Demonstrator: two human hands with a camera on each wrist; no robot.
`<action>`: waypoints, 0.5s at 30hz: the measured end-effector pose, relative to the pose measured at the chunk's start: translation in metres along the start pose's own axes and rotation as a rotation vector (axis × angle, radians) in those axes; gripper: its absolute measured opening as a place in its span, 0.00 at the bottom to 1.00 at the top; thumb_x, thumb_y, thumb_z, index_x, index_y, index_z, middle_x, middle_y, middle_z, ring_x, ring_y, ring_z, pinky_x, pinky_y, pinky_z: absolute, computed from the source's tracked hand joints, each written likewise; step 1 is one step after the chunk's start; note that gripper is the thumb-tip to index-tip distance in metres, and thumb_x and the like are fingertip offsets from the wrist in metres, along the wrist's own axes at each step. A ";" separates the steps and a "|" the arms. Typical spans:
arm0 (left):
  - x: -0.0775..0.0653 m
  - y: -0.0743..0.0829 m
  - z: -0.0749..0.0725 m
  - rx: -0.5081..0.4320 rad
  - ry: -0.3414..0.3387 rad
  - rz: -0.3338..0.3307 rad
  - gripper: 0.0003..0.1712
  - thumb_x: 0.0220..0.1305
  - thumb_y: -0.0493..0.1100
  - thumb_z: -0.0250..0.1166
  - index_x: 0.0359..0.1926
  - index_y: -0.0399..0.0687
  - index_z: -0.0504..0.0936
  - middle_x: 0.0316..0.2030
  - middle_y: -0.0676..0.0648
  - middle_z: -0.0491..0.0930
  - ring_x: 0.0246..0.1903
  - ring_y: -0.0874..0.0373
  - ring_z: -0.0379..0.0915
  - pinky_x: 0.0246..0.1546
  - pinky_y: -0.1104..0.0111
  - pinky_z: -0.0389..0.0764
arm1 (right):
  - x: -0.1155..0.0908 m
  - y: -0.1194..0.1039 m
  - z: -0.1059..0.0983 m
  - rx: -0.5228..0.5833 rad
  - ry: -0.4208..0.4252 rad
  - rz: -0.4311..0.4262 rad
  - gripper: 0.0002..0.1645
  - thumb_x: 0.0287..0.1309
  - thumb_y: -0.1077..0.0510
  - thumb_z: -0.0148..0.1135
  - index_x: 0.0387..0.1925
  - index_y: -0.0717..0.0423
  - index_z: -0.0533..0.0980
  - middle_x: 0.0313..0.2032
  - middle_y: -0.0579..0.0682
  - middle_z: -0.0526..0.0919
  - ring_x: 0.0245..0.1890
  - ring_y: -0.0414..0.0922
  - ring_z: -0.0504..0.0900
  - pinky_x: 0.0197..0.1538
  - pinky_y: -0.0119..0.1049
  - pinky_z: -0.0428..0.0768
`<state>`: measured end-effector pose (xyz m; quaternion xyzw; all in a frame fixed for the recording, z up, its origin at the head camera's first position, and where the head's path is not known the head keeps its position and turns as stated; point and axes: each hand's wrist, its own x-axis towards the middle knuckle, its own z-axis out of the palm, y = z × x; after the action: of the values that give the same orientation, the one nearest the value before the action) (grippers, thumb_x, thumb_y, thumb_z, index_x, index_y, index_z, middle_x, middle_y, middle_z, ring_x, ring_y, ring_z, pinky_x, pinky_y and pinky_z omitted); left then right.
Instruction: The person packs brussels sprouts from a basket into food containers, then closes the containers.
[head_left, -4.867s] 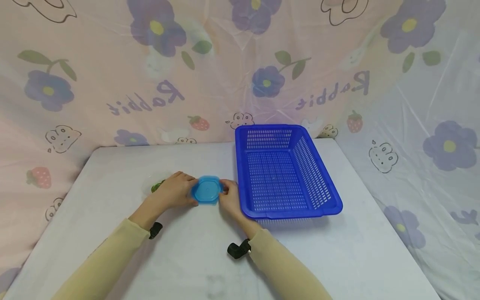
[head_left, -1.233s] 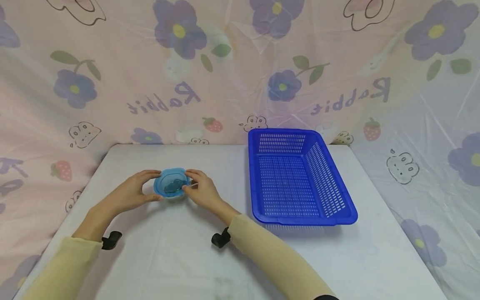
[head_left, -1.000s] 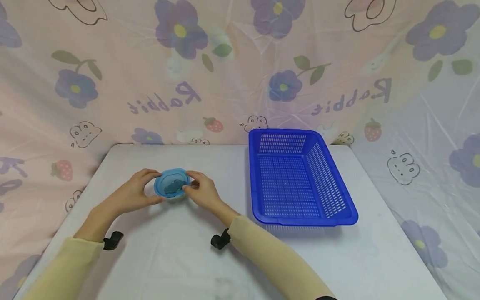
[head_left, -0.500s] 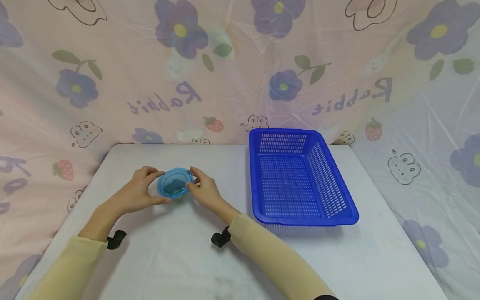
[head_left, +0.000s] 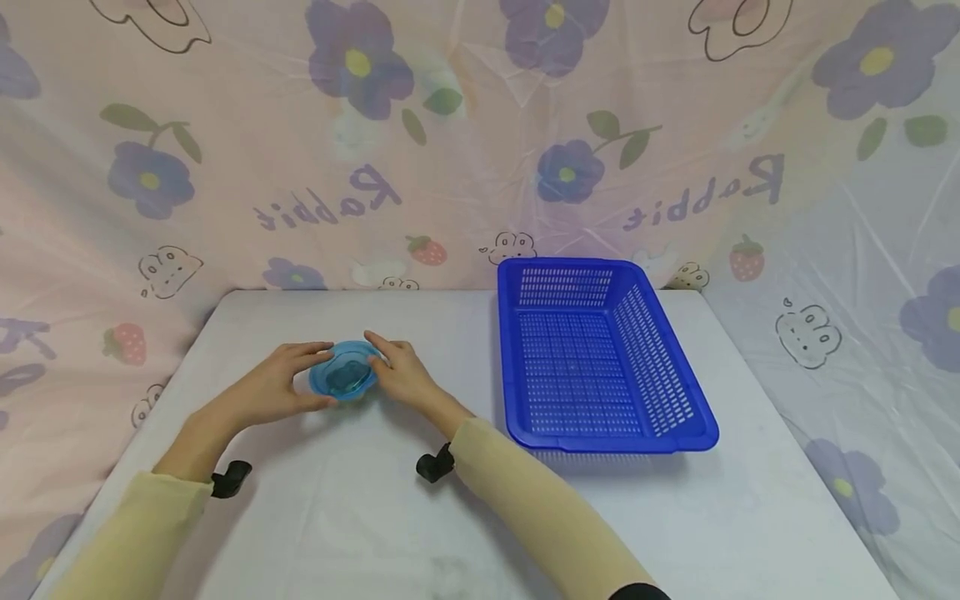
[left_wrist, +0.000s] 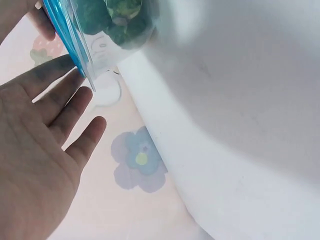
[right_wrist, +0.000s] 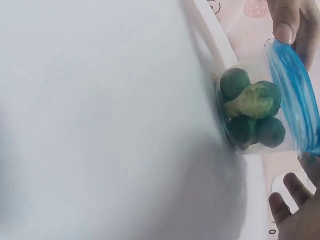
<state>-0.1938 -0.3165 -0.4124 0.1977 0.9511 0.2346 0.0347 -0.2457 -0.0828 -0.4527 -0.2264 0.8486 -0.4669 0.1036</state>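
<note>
A small clear plastic container (right_wrist: 250,112) with a blue lid (head_left: 347,367) on top stands on the table at left of centre. Several green, round vegetables resembling Brussels sprouts (right_wrist: 252,102) show through its wall. My left hand (head_left: 273,383) holds the lid's left side, its thumb at the front and fingers at the back. In the left wrist view, fingertips (left_wrist: 75,62) touch the rim. My right hand (head_left: 405,372) is at the right side, thumb on the lid and index finger stretched out behind; the right wrist view shows its other fingers (right_wrist: 295,192) loosely bent, away from the container.
To the right stands a blue perforated plastic basket (head_left: 607,439), with nothing seen inside. A white cloth covers the table (head_left: 360,517). Behind hangs a pink curtain (head_left: 465,167) printed with flowers and rabbits.
Earlier both hands held the lid apart, right of the container; now it lies on top of it. In the last half second the lid tilts less and my right index finger has moved off its rim.
</note>
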 end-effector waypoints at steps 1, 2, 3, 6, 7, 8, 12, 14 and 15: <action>0.000 0.001 0.001 0.002 0.006 -0.003 0.49 0.59 0.57 0.79 0.70 0.30 0.73 0.72 0.31 0.67 0.71 0.28 0.56 0.65 0.30 0.66 | -0.001 0.000 0.000 0.001 0.003 0.001 0.31 0.82 0.53 0.48 0.80 0.46 0.62 0.72 0.60 0.71 0.76 0.56 0.64 0.75 0.55 0.67; -0.001 0.001 0.001 0.002 0.013 -0.006 0.48 0.59 0.56 0.79 0.69 0.29 0.73 0.71 0.30 0.67 0.70 0.28 0.57 0.64 0.30 0.66 | -0.002 0.001 0.000 0.004 0.013 0.000 0.31 0.81 0.53 0.48 0.80 0.47 0.62 0.72 0.60 0.71 0.76 0.56 0.64 0.75 0.54 0.67; -0.001 0.002 0.002 0.000 0.020 -0.009 0.48 0.58 0.55 0.79 0.69 0.28 0.74 0.71 0.30 0.67 0.70 0.28 0.57 0.64 0.30 0.67 | -0.004 0.001 0.001 0.006 0.033 -0.001 0.31 0.81 0.52 0.50 0.79 0.49 0.63 0.72 0.60 0.71 0.75 0.55 0.65 0.75 0.54 0.68; -0.001 0.004 0.003 0.004 0.036 -0.016 0.47 0.58 0.53 0.80 0.68 0.28 0.74 0.70 0.30 0.68 0.69 0.29 0.57 0.63 0.30 0.68 | -0.006 0.005 0.003 -0.017 0.132 -0.014 0.29 0.78 0.50 0.57 0.74 0.52 0.71 0.68 0.55 0.76 0.69 0.52 0.71 0.71 0.47 0.73; -0.001 0.004 0.004 0.006 0.040 -0.019 0.47 0.58 0.53 0.80 0.68 0.28 0.74 0.69 0.30 0.67 0.69 0.29 0.57 0.63 0.30 0.68 | -0.007 0.006 0.003 -0.035 0.167 -0.021 0.27 0.76 0.49 0.60 0.70 0.53 0.74 0.67 0.53 0.77 0.67 0.51 0.73 0.69 0.45 0.75; -0.001 0.004 0.005 0.006 0.043 -0.024 0.47 0.58 0.54 0.80 0.69 0.28 0.73 0.69 0.30 0.67 0.69 0.29 0.57 0.63 0.30 0.68 | -0.008 0.006 0.004 -0.050 0.199 -0.030 0.25 0.75 0.48 0.62 0.67 0.54 0.76 0.64 0.51 0.79 0.64 0.50 0.74 0.66 0.43 0.76; -0.001 0.005 0.006 0.016 0.059 -0.038 0.49 0.58 0.56 0.80 0.69 0.28 0.73 0.68 0.30 0.67 0.68 0.29 0.56 0.62 0.29 0.68 | -0.010 0.009 0.005 -0.117 0.230 -0.065 0.24 0.70 0.45 0.67 0.60 0.53 0.81 0.60 0.49 0.82 0.62 0.47 0.76 0.65 0.40 0.77; -0.001 0.005 0.007 0.029 0.071 -0.046 0.51 0.57 0.58 0.80 0.69 0.29 0.73 0.68 0.30 0.67 0.68 0.29 0.56 0.62 0.30 0.68 | -0.011 0.010 0.004 -0.139 0.200 -0.076 0.27 0.70 0.44 0.67 0.63 0.53 0.80 0.63 0.48 0.80 0.64 0.48 0.75 0.68 0.41 0.76; -0.002 0.005 0.007 0.038 0.078 -0.051 0.52 0.56 0.60 0.80 0.69 0.29 0.72 0.67 0.30 0.68 0.68 0.29 0.56 0.62 0.30 0.68 | -0.011 0.010 0.004 -0.148 0.184 -0.082 0.29 0.69 0.43 0.68 0.65 0.53 0.79 0.64 0.49 0.79 0.66 0.48 0.73 0.69 0.41 0.75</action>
<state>-0.1895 -0.3099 -0.4167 0.1648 0.9608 0.2231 -0.0002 -0.2372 -0.0756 -0.4640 -0.2242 0.8766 -0.4257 -0.0107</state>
